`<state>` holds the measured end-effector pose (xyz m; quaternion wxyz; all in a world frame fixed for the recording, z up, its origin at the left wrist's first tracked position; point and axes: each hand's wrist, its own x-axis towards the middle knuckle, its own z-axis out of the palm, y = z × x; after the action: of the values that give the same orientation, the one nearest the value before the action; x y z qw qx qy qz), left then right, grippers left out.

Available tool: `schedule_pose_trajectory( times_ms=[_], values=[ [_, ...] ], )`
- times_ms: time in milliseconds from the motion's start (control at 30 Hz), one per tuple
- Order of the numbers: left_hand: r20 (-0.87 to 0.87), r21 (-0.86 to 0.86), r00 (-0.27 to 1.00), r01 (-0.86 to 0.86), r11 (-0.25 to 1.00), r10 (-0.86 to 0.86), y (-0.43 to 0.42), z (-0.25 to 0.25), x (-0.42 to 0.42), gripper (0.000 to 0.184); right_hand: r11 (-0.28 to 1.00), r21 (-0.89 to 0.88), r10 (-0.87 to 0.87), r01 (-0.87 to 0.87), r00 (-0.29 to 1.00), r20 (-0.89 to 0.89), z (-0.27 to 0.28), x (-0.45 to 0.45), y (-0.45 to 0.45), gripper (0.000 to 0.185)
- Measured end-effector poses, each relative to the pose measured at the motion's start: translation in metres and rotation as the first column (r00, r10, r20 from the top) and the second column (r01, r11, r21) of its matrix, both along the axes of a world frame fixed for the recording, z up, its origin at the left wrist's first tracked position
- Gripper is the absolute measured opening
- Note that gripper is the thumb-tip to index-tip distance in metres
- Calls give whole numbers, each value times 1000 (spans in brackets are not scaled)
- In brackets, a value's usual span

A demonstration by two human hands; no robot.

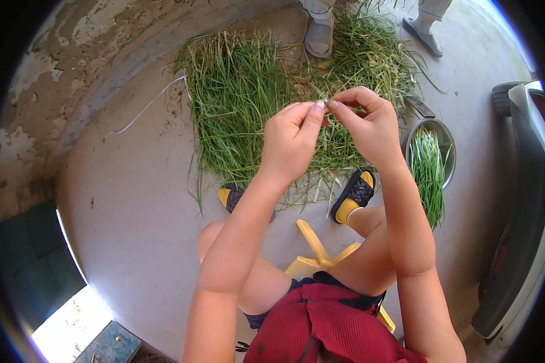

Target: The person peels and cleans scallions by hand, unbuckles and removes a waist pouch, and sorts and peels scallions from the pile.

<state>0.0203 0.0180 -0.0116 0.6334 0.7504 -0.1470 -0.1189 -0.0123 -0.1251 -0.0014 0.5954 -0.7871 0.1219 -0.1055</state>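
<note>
Left hand and right hand, equally close, pinch a tiny whitish plant-like scrap between them. Can't tell its long axis tbh.

The stalks are green, the top maroon (finely ribbed).

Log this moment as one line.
Left bare hand, right bare hand: pinching small whitish piece; nearby: long green leafy stalks, round silver metal basin
</note>
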Motion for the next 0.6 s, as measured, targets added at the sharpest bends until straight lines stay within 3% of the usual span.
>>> schedule_pose_trajectory(
  times_ms=[67,167,267,467,567,600],
  values=[
    [-67,-23,998,13,1000,-14,-2,2,-2,24,985,165,-28,39,997,-70,1,1,-1,13],
    [-143,18,989,48,999,-45,-2,4,-2,20,966,244,-51,88,987,-155,6,0,-3,14],
    [-180,1,984,16,1000,-16,0,11,-2,19,939,285,-189,195,981,-47,4,3,-13,16],
    [-318,-131,948,-28,991,-15,3,6,3,20,960,-97,-258,264,963,73,0,4,-34,14],
    [-373,-258,928,-72,963,-30,0,3,3,19,988,-135,-78,77,997,0,3,0,-25,19],
    [-381,-270,924,-73,960,-36,0,3,2,20,999,-19,-28,29,999,23,0,0,-21,23]
  ],
)
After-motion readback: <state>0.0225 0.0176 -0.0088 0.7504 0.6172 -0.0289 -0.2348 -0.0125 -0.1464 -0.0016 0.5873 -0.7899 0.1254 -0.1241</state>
